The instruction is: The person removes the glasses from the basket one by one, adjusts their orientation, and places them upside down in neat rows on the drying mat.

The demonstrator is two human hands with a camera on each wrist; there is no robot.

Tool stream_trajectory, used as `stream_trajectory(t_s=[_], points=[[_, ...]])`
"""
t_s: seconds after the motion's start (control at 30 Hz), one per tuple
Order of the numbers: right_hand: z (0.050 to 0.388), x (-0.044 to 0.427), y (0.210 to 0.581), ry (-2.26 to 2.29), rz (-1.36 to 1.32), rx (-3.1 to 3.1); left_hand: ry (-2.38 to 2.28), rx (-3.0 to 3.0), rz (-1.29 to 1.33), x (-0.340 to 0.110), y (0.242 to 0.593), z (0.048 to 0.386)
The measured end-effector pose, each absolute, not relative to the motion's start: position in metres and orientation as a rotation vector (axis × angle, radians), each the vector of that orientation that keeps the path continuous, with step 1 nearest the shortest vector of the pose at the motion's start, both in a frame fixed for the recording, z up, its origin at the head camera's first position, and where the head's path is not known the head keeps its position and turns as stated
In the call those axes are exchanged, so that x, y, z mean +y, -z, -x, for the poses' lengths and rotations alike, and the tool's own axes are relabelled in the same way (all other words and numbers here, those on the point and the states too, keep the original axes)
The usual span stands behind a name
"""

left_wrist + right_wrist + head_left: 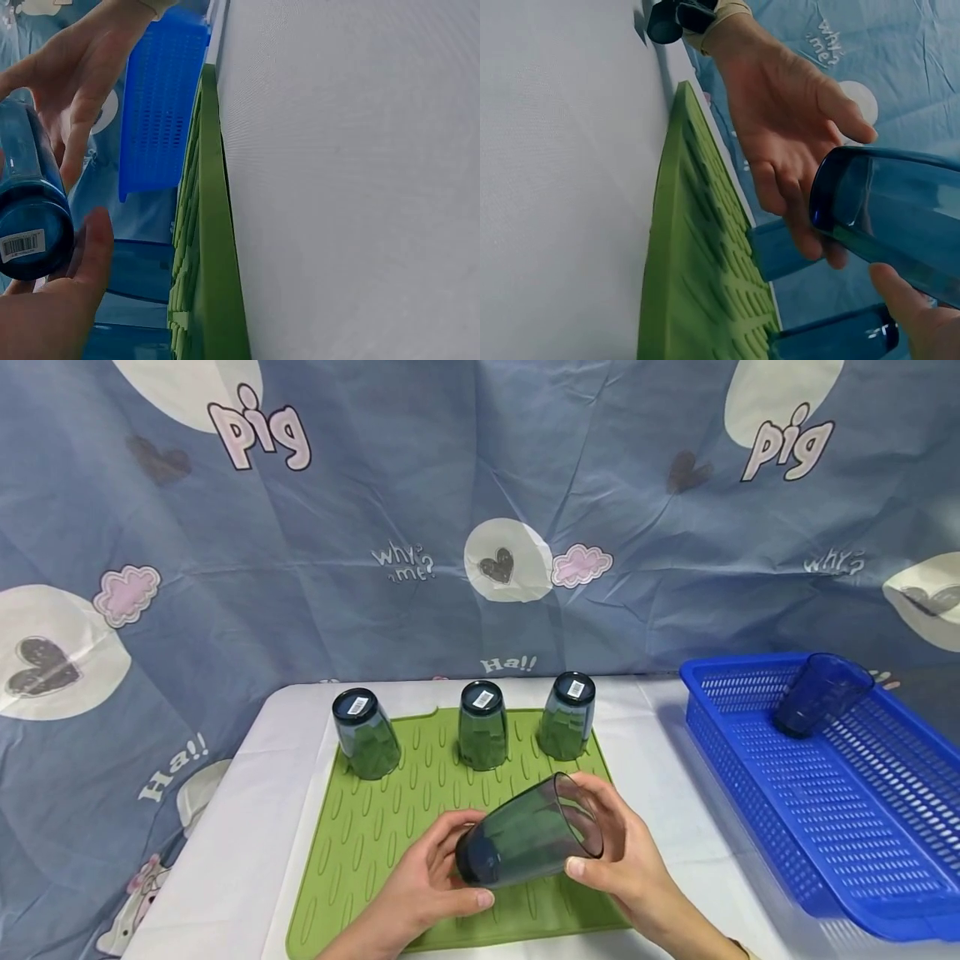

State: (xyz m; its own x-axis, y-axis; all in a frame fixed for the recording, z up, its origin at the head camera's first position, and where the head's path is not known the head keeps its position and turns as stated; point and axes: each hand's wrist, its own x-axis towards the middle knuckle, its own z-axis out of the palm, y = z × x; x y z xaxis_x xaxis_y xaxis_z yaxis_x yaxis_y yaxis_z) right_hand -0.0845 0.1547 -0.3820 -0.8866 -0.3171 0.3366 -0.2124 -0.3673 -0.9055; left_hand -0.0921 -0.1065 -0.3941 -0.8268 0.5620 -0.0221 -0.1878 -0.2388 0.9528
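A dark tinted drinking glass is held tilted on its side above the green drying mat, base to the left and rim to the right. My right hand grips it near the rim, thumb on the near side and fingers behind. At the base, my left hand has its fingers loosely spread beside the glass; in the right wrist view its palm shows and the thumb stands away from the glass. A barcode sticker is on the base. Behind stand three upside-down glasses on the mat.
To the right is a blue plastic basket with another glass leaning at its far end. The mat lies on a white-covered table. A printed blue cloth hangs behind.
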Motion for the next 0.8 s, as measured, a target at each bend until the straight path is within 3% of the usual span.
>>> stream_trajectory(t_s=[0.8], points=[[0.093, 0.16, 0.387, 2.35, 0.893, 1.742, -2.138, 1.685, -0.432, -0.114, 0.382, 0.094]])
